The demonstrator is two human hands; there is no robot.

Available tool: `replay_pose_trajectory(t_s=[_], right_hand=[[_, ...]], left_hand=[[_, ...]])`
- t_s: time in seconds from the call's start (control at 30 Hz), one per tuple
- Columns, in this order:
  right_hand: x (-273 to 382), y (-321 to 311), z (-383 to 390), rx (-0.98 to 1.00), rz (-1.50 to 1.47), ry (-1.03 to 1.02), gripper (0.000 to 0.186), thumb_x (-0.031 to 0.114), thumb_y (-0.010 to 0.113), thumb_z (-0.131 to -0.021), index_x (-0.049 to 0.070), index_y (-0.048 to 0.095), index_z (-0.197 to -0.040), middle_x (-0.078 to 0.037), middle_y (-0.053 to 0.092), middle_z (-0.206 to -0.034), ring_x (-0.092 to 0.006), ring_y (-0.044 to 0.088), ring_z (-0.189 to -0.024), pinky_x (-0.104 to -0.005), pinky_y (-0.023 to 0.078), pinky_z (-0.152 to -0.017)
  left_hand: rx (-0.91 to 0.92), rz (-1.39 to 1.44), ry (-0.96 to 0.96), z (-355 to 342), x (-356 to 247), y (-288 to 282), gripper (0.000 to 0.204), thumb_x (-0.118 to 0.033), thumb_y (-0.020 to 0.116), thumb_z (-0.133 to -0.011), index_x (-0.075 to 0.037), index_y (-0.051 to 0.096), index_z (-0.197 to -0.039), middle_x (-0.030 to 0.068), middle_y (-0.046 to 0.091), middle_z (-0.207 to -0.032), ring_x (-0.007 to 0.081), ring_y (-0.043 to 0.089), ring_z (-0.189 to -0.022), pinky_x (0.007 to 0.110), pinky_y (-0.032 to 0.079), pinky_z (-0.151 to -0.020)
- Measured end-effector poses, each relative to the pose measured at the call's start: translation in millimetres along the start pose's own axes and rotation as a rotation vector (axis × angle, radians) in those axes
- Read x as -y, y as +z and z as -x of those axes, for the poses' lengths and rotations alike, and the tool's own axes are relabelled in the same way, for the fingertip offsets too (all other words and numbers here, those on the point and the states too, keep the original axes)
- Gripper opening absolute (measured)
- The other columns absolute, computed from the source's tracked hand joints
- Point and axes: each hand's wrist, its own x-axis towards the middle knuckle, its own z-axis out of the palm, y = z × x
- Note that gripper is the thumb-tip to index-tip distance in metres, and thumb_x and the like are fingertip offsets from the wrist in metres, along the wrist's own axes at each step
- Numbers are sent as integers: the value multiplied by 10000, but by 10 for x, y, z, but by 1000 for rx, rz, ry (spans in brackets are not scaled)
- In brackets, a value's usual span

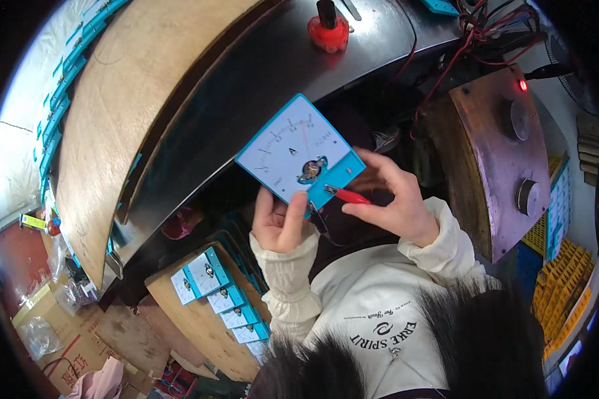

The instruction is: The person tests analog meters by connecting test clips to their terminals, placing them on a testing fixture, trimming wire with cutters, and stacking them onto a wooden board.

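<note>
Ammeter [281,147], teal-cased with a white dial, sits between the two hands, tilted, its exposed coil movement [311,171] nearest the palms and its fine needle [305,136] pointing away from them. The left hand [281,223] pinches its near edge, thumb on the front and fingers curled behind. The right hand [399,199] has its thumb against the sleeve of a red alligator clip [349,195], apparently gripping it between thumb and bent fingers, while its index finger reaches the meter's corner. The clip's metal nose lies on the teal lower strip, just ahead of the right thumb; whether it bites or merely touches cannot be told. A dark lead [319,223] hangs just beside the left thumb.

Good contact here probably depends on the left hand keeping the case still while the right sets the clip squarely on bare metal, holding only the sleeve. Both thumbs do best clear of the open coil and needle, which look easily bent. Slack in the lead should prevent tugging. To the right hand's right, a control box [489,159] shows a lit red lamp [523,85]; below the left hand, more meters [209,272] overlap on a wooden board [173,292].
</note>
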Motion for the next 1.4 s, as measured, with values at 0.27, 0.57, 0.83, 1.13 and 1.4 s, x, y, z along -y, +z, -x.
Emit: replay_pose_trajectory(t_s=[0.27,0.57,0.83,1.13,1.4], right_hand=[[3,99,142,-9,-189,201,214,27,760,-796,0,653,-979,-80,711,-924,-100,676,-787,-236,537,-710],[24,27,124,-21,-78,73,217,22,756,-796,2,657,-988,-82,709,-919,-116,683,-793,-232,539,-713],[-6,-32,124,-32,84,-97,214,6,763,-776,-12,663,-964,-111,703,-890,-158,698,-765,-251,557,-667],[0,-65,116,-41,96,-141,239,2,768,-766,-14,662,-980,-113,698,-883,-166,695,-751,-252,552,-651],[-15,-90,101,-60,80,-138,238,-8,765,-762,-16,662,-976,-113,697,-878,-170,695,-747,-254,554,-647]], left_hand=[[33,4,-71,-6,75,-143,461,-28,652,-899,36,485,-1324,107,669,-1101,126,647,-934,231,483,-826],[26,-85,-65,-12,46,-80,450,-86,667,-902,23,506,-1307,79,684,-1052,80,636,-840,188,459,-725],[0,-78,-19,-8,86,11,413,-103,668,-904,18,533,-1276,64,687,-1013,63,616,-769,180,451,-674],[8,-69,-19,-5,40,50,382,-124,679,-901,22,559,-1233,66,688,-998,61,619,-781,180,462,-670],[-16,-86,-21,-2,90,73,376,-119,678,-901,27,559,-1226,70,685,-1023,74,627,-814,189,470,-714]])
